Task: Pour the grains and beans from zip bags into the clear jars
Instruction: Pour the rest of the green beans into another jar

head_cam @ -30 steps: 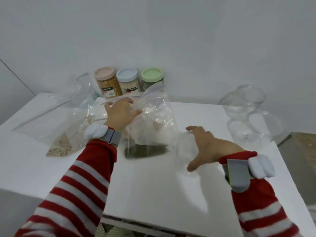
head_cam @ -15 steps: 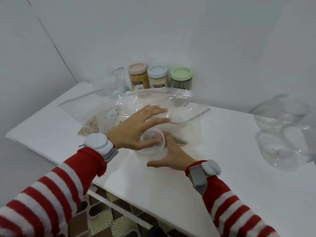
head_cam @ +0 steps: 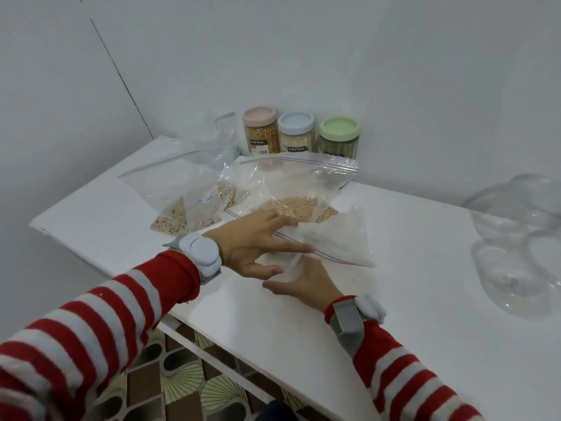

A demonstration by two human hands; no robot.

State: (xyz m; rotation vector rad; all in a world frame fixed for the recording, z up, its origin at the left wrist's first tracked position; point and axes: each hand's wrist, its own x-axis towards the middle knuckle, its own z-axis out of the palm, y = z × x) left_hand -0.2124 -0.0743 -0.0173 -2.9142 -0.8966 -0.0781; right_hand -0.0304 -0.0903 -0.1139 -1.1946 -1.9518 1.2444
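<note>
A zip bag of mixed grains [head_cam: 185, 212] lies at the left of the white table [head_cam: 409, 314]. Behind it, 3 lidded jars [head_cam: 295, 133] stand against the wall, already filled.

The left hand [head_cam: 255, 247] is spread, fingers straight, gripping nothing. Its fingertips reach the zip edge of a flat bag of white grain [head_cam: 340, 243]. A bag of tan grains [head_cam: 291, 205] slumps just beyond them.

Just below that hand a small clear jar [head_cam: 287, 267] stands on the table. The right hand [head_cam: 306, 284] cups it from the near side with the thumb curled round its wall. The far fingers are hidden behind the jar.

The step in hand looks like settling the jar in front of the bags before 1 is chosen. To do it well:

- The right hand should hold the jar low and press it flat on the table, because an empty jar this light would probably tip.
- The left hand should pinch 1 bag just under its zip and open the zip fully.
- The grain should slide into 1 corner to form a spout.
- That corner should sit inside the rim before the bag is tilted, and the tilt should be slow, since limp film probably dumps its load suddenly.

Large empty clear containers [head_cam: 516, 238] sit well apart at the right.
</note>
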